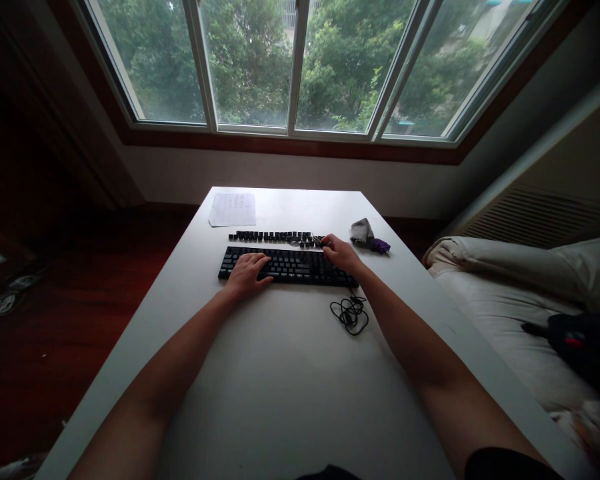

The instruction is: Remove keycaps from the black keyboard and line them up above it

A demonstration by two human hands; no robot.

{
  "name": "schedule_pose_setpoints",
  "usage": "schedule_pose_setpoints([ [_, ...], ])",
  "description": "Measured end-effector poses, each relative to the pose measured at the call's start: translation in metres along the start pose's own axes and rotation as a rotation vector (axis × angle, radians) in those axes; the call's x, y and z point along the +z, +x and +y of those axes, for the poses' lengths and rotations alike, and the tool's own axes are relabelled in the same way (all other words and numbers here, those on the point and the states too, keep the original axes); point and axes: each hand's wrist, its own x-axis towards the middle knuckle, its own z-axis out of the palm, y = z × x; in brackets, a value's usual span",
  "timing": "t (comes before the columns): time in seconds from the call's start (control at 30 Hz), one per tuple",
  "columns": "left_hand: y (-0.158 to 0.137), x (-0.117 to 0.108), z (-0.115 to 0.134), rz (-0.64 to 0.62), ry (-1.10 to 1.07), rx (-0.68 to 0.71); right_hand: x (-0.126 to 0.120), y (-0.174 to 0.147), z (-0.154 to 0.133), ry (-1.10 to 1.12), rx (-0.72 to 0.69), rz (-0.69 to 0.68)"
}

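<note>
A black keyboard [290, 267] lies across the white table, with keycaps over most of it. My left hand [249, 273] rests palm down on its left part, fingers stretched over the keys. Behind the keyboard stands a row of loose black keycaps [273, 236]. At the right end of that row my right hand [339, 253] has its thumb and fingertips closed together, just above the keyboard's back right part. Small dark pieces lie at those fingertips, and I cannot make out what is pinched.
A coiled black cable [350, 313] lies in front of the keyboard's right end. Printed paper [233, 209] is at the table's back left. A grey and purple cloth [363, 231] sits at the back right. Beyond the table [290, 380] are a window and, to the right, a bed [500, 300].
</note>
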Motion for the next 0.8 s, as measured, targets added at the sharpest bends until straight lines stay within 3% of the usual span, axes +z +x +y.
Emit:
schedule_pose_setpoints([
  [0.13,0.000,-0.001,0.000,0.000,-0.007,0.009,0.003,-0.016,-0.003,-0.222,-0.047,0.003],
  [0.37,0.000,0.000,0.000,-0.004,-0.015,0.003,0.017,-0.037,-0.016,-0.348,-0.150,-0.132],
  [0.5,0.000,0.000,-0.001,-0.002,-0.009,-0.003,0.022,-0.037,-0.019,-0.363,-0.160,-0.107],
  [0.6,0.000,0.000,0.000,0.000,-0.012,0.003,0.022,-0.035,-0.021,-0.272,-0.128,-0.045],
  [0.8,0.000,0.000,-0.001,-0.001,-0.005,0.006,0.018,-0.036,-0.030,0.161,-0.085,-0.021],
])
